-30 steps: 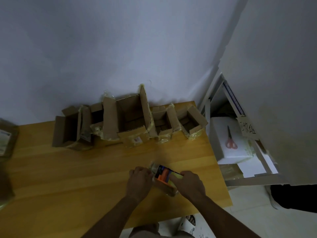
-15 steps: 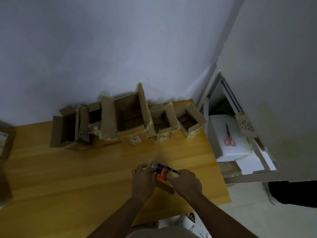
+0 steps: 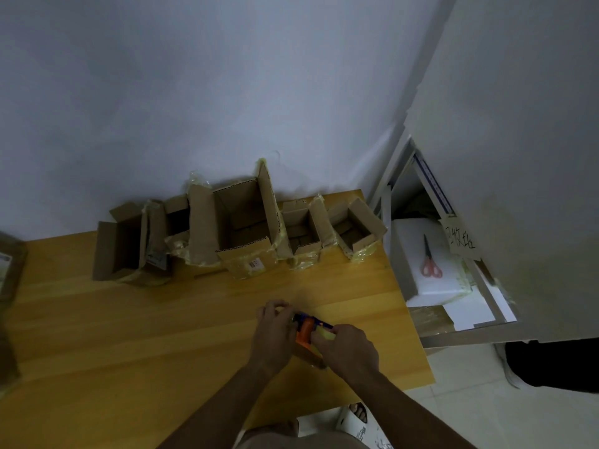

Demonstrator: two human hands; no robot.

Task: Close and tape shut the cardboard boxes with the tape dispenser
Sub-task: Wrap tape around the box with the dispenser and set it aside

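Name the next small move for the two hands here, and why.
Probably draw the orange and blue tape dispenser along the small cardboard box beneath it: the left hand and right hand both grip there, while the open cardboard boxes wait by the wall.

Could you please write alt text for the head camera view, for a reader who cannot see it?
Both hands, left hand and right hand, grip an orange tape dispenser over a small cardboard box on a wooden table. A row of open boxes stands along the wall, and red scissors lie on a shelf to the right.
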